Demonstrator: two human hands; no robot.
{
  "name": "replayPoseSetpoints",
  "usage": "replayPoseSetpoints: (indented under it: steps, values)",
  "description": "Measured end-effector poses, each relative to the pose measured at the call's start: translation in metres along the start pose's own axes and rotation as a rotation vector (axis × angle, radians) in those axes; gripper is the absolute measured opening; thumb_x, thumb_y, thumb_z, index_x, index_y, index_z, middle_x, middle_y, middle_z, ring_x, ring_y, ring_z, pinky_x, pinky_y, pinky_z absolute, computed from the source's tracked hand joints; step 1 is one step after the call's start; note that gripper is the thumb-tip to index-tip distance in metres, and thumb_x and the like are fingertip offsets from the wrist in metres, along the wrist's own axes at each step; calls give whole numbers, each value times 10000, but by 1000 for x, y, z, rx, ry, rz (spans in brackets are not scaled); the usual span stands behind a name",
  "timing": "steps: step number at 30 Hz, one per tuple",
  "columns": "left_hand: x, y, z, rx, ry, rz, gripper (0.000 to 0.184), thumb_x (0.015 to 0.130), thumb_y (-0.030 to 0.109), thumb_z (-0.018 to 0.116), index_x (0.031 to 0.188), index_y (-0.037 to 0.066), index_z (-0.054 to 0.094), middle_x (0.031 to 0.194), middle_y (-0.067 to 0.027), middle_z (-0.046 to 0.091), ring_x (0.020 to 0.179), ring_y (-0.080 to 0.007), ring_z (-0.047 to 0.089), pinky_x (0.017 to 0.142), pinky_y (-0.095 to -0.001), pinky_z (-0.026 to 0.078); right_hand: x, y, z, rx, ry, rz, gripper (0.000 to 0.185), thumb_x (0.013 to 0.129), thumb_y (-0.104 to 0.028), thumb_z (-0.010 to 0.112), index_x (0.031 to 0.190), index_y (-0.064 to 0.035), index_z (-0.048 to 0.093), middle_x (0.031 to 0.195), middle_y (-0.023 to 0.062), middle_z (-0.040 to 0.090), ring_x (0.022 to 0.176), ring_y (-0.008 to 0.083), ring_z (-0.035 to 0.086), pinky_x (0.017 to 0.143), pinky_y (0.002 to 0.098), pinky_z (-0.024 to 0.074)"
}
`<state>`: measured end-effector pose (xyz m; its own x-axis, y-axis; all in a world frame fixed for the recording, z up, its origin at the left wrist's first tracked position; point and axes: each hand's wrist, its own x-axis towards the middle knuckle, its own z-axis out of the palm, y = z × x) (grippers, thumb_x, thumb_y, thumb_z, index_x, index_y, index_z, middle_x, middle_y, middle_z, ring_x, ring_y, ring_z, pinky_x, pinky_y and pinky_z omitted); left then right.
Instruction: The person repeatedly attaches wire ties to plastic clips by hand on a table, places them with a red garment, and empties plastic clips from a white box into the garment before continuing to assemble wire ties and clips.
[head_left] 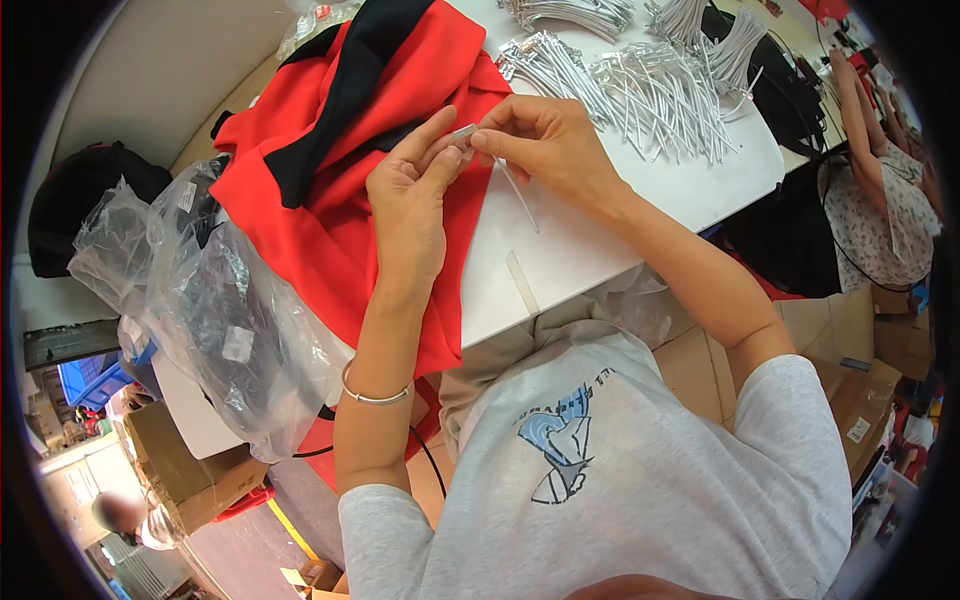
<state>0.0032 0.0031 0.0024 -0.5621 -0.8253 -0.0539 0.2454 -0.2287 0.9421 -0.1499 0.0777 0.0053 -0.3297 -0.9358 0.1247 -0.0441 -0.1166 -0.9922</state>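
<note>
Over the white table (560, 255), my left hand (412, 190) pinches a small silvery end piece (463, 134) between thumb and fingers. My right hand (560, 150) meets it there, its thumb and forefinger closed at the same piece. A short white cable (518, 197) hangs from beneath my right fingers toward the table. What exactly the end piece is cannot be made out. Loose white cables (670, 100) with silvery ends lie in a heap just beyond my right hand.
Red and black cloth (310, 220) is draped over the table's left part, under my left forearm. Clear plastic bags (240, 330) lie left of it. More cable bundles (570, 12) lie at the back. Another person (880, 190) sits at the right.
</note>
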Motion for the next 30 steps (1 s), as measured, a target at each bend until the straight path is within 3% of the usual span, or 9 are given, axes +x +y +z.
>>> replayPoseSetpoints:
  steps: [3, 8, 12, 15, 17, 23, 27, 30]
  values:
    - [-1, 2, 1, -32, 9, -4, 405, 933, -43, 585, 1335, -84, 556, 1119, -182, 713, 960, -161, 683, 910, -225, 546, -1, 0, 1, -34, -10, -3, 44, 869, -61, 716, 892, -29, 737, 664, 0, 648, 532, 34, 480, 485, 158, 369]
    - [-5, 6, 7, 90, 30, 24, 409, 926, -53, 576, 1332, -92, 554, 1133, -186, 708, 965, -170, 684, 903, -225, 546, -4, 7, 1, -297, 24, -187, 48, 856, -30, 697, 885, -28, 735, 654, -22, 631, 550, 35, 455, 498, 177, 358]
    - [-5, 1, 8, 458, 9, 190, 394, 920, -58, 571, 1312, -105, 565, 1118, -182, 713, 971, -179, 684, 895, -222, 546, -4, 4, 5, -355, 115, -240, 55, 846, -16, 687, 877, -31, 730, 659, -36, 623, 560, 41, 435, 510, 190, 352]
    - [-6, 3, 8, 229, -12, 103, 348, 926, -55, 568, 1268, -114, 594, 1079, -170, 726, 963, -196, 688, 884, -229, 553, -3, 17, 4, -399, 114, -305, 49, 844, -14, 684, 873, -27, 722, 678, -33, 632, 563, 48, 445, 514, 192, 358]
    - [-4, 4, 13, 59, 87, 29, 269, 937, -29, 590, 1187, -109, 649, 1033, -157, 737, 923, -190, 698, 848, -224, 566, -1, 16, 0, -379, 98, -376, 42, 837, -1, 686, 866, -21, 708, 698, -22, 640, 566, 59, 452, 518, 195, 367]
    - [-3, 4, 6, -29, 136, -107, 223, 931, 3, 635, 1120, -105, 681, 1020, -154, 738, 878, -180, 707, 812, -217, 578, -5, 7, 3, -224, 108, -183, 53, 819, 14, 695, 851, -27, 697, 699, -15, 635, 566, 70, 456, 510, 205, 364]
    - [-5, -1, 7, 51, 145, -61, 201, 925, 17, 656, 1090, -93, 691, 1003, -157, 738, 873, -185, 710, 810, -215, 576, -2, 14, 2, -573, 62, -479, 73, 801, 21, 705, 850, -32, 691, 686, -16, 616, 558, 78, 452, 501, 213, 355]
    - [-3, 0, 4, -21, 170, -105, 177, 907, 20, 678, 1042, -91, 704, 983, -148, 739, 855, -182, 711, 793, -216, 582, -4, 10, 4, -500, 95, -408, 87, 796, 23, 705, 858, -38, 691, 698, -19, 615, 562, 80, 450, 499, 217, 352]
